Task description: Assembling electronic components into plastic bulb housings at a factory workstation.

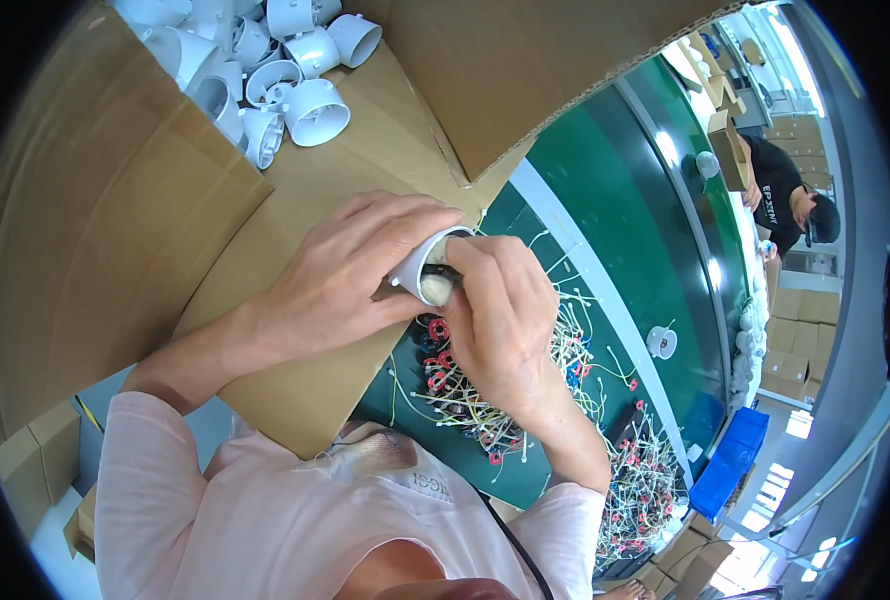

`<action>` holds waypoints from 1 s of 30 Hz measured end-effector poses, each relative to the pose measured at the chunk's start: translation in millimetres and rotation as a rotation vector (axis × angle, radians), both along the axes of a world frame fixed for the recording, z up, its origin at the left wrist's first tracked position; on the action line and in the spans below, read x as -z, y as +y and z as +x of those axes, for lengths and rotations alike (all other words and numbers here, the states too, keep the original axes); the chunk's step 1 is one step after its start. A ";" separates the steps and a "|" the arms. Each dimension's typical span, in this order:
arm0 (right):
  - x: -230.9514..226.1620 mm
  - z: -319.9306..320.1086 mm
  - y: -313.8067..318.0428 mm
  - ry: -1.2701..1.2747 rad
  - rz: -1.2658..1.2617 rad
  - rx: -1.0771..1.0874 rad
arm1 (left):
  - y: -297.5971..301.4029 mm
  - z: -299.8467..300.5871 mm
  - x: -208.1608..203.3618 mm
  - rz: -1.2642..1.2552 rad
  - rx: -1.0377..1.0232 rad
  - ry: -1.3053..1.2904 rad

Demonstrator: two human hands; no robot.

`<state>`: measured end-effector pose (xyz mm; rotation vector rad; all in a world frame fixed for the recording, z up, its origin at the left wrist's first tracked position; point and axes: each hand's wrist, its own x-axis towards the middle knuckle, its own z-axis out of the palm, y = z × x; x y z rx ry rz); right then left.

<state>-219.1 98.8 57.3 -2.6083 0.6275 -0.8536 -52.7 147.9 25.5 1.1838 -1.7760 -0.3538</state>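
White plastic, judging by the smooth sheen, forms the cup-shaped housing (pixel 406 268) between my two hands. My left hand (pixel 345 265) is curled part-way closed around its outer wall, fingers over the upper side and thumb beneath, with the wide mouth turned toward my right hand (pixel 505 310). That hand's fingers are bunched at the rim, next to a dark piece (pixel 442 270) and a pale rounded piece (pixel 435 290) inside; my knuckles cover the tips, so I cannot tell whether they pinch anything. I expect the housing to be light and fairly stiff, perhaps a little slippery, its thin rim the likeliest place to flex or crack under a hard squeeze. The outer wall seems the best hold, thumb opposing fingers, leaving the mouth free. Below my right hand, wired parts (pixel 485 420) lie tangled on the green worktop (pixel 460 475); their thin leads look soft and prone to snagging, so the firmer bodies seem better to grip. Beyond my left hand, similar white housings (pixel 315 110) are heaped against cardboard (pixel 95 230).
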 end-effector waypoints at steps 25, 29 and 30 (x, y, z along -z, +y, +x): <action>12.7 -4.2 -4.7 -0.113 0.468 0.176 | -2.7 -3.8 -2.6 0.155 0.072 0.122; 10.9 -49.3 -41.2 -0.180 0.366 0.327 | -16.7 12.9 -22.1 0.004 -0.294 -0.421; 9.9 -69.9 -60.2 -0.224 0.467 0.437 | -22.2 18.0 -20.1 0.005 -0.295 -0.419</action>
